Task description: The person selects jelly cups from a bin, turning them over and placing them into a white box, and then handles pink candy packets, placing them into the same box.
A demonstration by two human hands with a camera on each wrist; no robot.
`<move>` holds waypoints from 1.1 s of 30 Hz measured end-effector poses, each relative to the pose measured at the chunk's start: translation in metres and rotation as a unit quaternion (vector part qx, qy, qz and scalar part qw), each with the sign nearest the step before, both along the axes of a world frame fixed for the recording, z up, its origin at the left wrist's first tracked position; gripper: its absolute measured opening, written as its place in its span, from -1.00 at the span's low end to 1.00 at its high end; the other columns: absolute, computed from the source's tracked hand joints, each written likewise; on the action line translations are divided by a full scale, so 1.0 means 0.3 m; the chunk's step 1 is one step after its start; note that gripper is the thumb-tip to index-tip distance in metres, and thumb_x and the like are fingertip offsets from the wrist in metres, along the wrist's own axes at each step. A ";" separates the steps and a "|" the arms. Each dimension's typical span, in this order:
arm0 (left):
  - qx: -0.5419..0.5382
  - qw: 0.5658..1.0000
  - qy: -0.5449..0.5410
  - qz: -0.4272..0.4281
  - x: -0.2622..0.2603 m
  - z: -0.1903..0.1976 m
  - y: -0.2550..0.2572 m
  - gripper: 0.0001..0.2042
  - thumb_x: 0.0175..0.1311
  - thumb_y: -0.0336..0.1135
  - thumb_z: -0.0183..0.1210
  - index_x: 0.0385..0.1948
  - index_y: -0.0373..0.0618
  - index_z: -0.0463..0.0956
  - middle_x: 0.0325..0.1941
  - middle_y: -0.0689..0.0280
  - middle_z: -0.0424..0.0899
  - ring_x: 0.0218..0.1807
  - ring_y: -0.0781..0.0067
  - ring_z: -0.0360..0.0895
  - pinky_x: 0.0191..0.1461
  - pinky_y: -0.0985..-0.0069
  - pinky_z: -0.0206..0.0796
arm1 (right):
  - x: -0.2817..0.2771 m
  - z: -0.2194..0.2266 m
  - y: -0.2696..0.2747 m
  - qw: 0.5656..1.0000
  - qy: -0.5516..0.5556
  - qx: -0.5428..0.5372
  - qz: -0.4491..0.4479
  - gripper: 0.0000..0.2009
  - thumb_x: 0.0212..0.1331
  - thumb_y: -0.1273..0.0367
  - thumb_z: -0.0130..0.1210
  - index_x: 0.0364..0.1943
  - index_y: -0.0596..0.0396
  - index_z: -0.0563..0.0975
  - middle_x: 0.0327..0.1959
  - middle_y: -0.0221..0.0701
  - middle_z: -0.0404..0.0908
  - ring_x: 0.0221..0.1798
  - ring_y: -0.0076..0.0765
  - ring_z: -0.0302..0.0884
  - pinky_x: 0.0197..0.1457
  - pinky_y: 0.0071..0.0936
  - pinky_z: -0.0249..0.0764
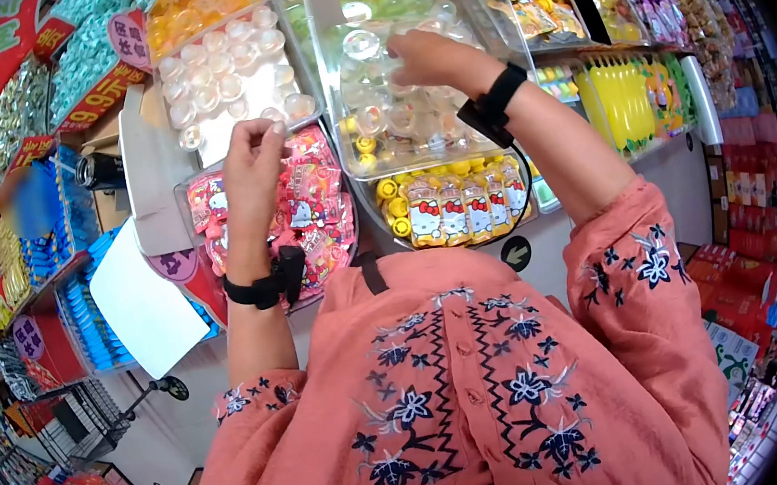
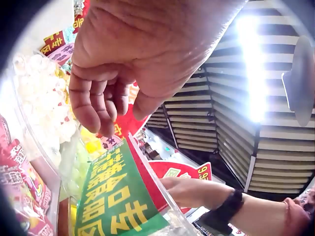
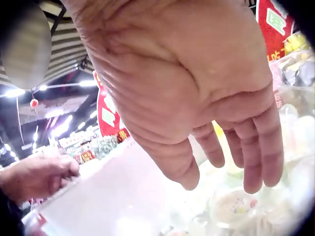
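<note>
My left hand [image 1: 253, 167] hovers over a bin of pink Hello Kitty packets [image 1: 315, 198], close to the front of a tray of whitish jelly cups [image 1: 221, 64]. Its fingers hang loosely curled in the left wrist view, with nothing between them. Over a clear plastic bin [image 1: 339, 103] reaches my right hand [image 1: 439, 57], above more clear jelly cups [image 1: 362, 44]. The right wrist view shows its fingers [image 3: 268, 147] relaxed and pointing down, close over a cup [image 3: 234, 206] with coloured bits inside. No item shows in that hand.
Yellow Hello Kitty packets [image 1: 457, 210] fill the bin in front. A white sheet [image 1: 145, 297] lies at the left, over blue-wrapped sweets [image 1: 83, 319]. A green and red sign [image 2: 110, 191] stands against the clear bin. Yellow packs [image 1: 619, 103] sit at the right.
</note>
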State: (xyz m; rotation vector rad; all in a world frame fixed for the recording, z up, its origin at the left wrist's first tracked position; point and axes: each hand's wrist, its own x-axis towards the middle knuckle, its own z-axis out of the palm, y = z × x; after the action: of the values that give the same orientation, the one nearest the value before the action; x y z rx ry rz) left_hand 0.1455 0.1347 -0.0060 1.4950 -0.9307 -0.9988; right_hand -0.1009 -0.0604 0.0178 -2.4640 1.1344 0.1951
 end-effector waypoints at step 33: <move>-0.030 0.975 0.196 -0.103 -0.082 0.165 0.001 -0.59 0.48 -0.13 0.08 0.18 -0.24 0.38 0.05 0.15 0.60 -0.10 0.44 0.64 -0.09 0.52 0.53 | 0.106 0.223 0.261 0.946 -0.318 -0.055 0.039 -0.50 -0.02 0.22 0.31 0.01 0.19 0.53 -0.17 -0.06 0.53 -0.06 0.00 0.55 -0.06 -0.26 0.51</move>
State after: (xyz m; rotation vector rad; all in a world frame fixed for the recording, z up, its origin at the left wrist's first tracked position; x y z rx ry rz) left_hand 0.1210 0.1351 0.0434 1.1108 -0.8294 -1.3463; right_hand -0.0690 0.0179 0.0847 -2.3835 0.7761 -0.6158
